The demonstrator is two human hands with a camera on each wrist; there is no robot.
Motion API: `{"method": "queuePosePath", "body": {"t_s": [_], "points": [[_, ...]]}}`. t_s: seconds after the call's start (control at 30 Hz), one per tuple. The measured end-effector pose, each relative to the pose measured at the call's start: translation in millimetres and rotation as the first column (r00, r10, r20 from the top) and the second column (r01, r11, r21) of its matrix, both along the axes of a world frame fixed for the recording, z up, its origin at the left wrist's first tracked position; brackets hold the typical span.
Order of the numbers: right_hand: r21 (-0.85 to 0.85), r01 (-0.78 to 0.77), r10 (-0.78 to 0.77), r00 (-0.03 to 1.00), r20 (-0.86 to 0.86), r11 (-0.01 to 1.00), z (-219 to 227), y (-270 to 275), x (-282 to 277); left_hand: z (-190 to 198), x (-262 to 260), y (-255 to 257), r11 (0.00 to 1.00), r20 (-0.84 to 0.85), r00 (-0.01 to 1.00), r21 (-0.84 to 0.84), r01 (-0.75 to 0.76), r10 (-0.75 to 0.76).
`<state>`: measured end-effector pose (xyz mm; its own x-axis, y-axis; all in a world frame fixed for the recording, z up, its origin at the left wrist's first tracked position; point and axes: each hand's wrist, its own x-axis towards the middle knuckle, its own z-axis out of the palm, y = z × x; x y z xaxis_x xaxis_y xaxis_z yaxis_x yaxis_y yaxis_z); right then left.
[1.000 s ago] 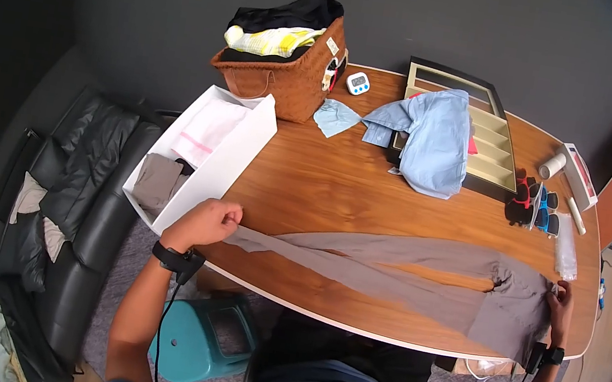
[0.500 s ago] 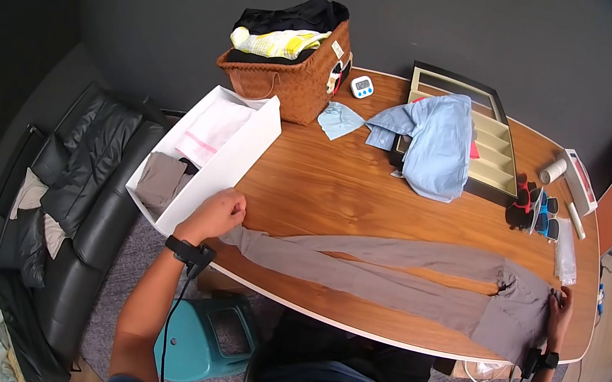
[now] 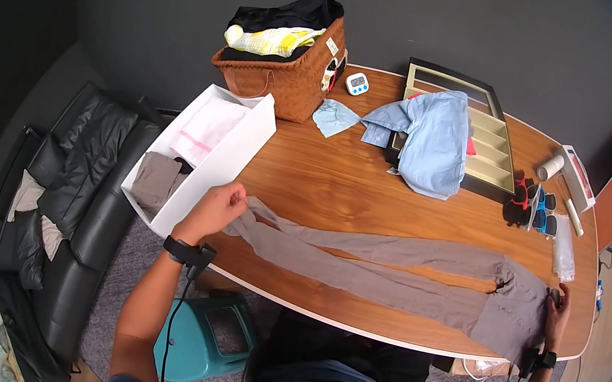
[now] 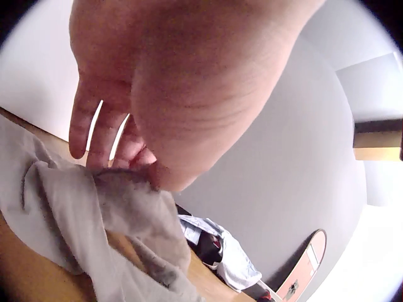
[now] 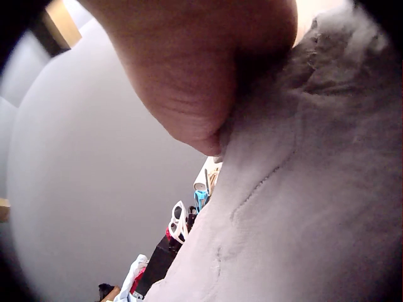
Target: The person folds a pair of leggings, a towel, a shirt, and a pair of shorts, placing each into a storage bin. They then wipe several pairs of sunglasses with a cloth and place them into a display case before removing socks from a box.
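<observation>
Running lengthwise between hands — grey trousers (image 3: 387, 284); left hand (image 3: 214, 213) pinches leg ends (image 3: 244, 231), waistband (image 3: 536, 319) far rightward of those fingers — right hand (image 3: 557, 315) grips it.

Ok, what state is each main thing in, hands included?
Grey trousers: laid out lengthwise, legs rumpled
Left hand: pinching fabric at the leg end
Right hand: gripping the waist end
White box: open-topped, partly filled
Basket: heaped above its rim
Display case: some compartments exposed
Blue garment: loosely draped over the display case
Timer: display showing, digits too small to read
Sunglasses: clustered; folded or not, I can't tell
</observation>
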<state>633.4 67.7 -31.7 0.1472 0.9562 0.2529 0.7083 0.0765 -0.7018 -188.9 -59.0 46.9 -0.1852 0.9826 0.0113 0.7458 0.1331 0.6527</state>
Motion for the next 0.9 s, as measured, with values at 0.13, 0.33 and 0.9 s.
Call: {"method": "queuePosePath", "body": {"t_s": [0.13, 0.33, 0.9], "points": [[0.001, 0.002, -0.002, 1.0, 0.014, 1.0, 8, -4, -10, -13, -14, 10, 0.975, 0.04, 0.992, 0.184, -0.123, 0.118], [-0.03, -0.048, 0.047, 0.997, -0.059, 0.998, 15, -4, -4, -20, -27, 32, 0.959, 0.068, 0.986, 0.23, -0.166, 0.155], [0.067, 0.011, -0.007, 0.998, -0.065, 0.998, -3, -15, 44, -3, -21, 44, 0.932, 0.688, 0.685, -0.36, 0.035, 0.24]]}}
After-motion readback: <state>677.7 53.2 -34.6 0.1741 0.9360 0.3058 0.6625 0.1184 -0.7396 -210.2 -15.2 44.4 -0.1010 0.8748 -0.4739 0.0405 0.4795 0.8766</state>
